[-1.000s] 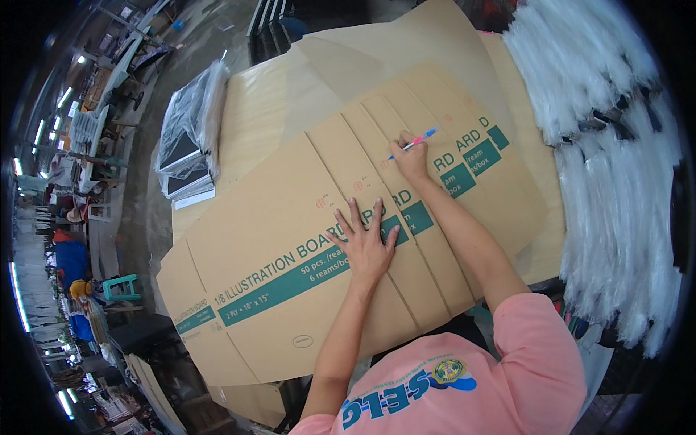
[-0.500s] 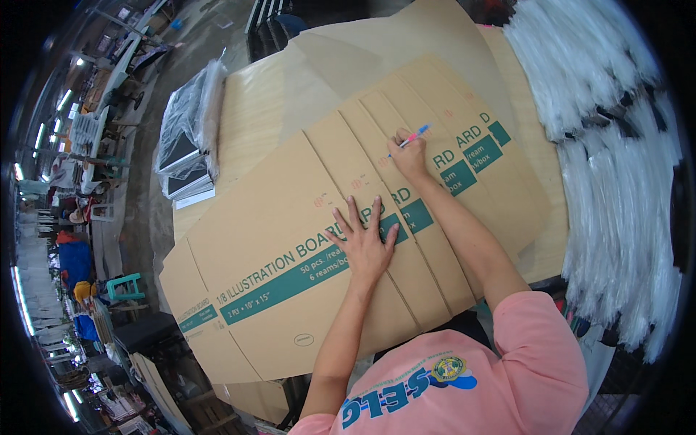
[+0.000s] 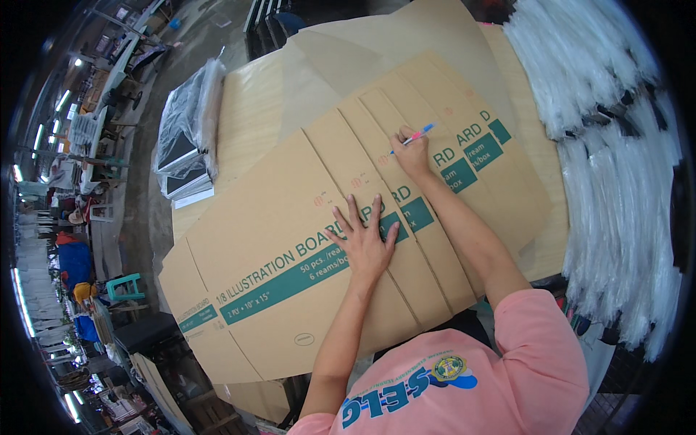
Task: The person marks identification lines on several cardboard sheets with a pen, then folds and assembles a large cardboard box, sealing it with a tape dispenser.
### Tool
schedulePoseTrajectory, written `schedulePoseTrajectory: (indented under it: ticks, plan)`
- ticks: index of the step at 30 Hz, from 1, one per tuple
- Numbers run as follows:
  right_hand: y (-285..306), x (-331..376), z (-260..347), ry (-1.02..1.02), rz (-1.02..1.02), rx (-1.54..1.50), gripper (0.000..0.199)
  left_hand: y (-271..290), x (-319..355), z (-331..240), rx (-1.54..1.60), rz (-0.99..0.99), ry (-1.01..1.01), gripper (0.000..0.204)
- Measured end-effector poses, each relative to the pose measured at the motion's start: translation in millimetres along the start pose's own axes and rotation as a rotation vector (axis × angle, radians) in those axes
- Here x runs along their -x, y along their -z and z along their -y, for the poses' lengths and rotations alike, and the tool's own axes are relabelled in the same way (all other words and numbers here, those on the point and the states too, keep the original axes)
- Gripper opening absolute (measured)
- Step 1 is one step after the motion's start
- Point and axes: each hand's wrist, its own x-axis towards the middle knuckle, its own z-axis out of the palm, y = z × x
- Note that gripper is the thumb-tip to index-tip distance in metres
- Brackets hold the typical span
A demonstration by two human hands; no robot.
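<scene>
While the left hand (image 3: 366, 243) presses flat and open on the cardboard sheet (image 3: 290, 239), the right hand (image 3: 411, 154), toward 1 o'clock from it, grips a pen (image 3: 415, 135) whose tip touches the sheet.

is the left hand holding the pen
No, the left hand lies flat with fingers spread on the cardboard sheet, while the right hand grips the pen.

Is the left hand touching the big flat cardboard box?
Touching. The head view shows the left hand lying flat, fingers spread, pressed on the flattened cardboard box, with no gap beneath it.
</scene>
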Motion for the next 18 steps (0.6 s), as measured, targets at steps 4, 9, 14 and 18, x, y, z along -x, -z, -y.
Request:
schedulePoseTrajectory:
  ticks: [4, 9, 14, 18]
  plan:
    - [0.0, 0.1, 2.1, 0.003, -0.015, 0.014, 0.022, 1.6, -0.2, 0.2, 0.009, 0.011, 0.009, 0.066]
    - [-3.7, -1.7, -0.9, 0.043, -0.096, -0.032, 0.028, 0.8, -0.6, -0.3, 0.011, 0.012, 0.006, 0.065]
    - [-1.5, -2.4, -3.0, 0.016, -0.085, -0.04, 0.028, 0.9, -0.5, -1.3, 0.017, 0.011, 0.0, 0.065]
    - [12.6, 13.8, 3.8, 0.035, 0.003, 0.039, 0.023, 1.3, 0.3, 0.7, 0.013, -0.003, 0.008, 0.065]
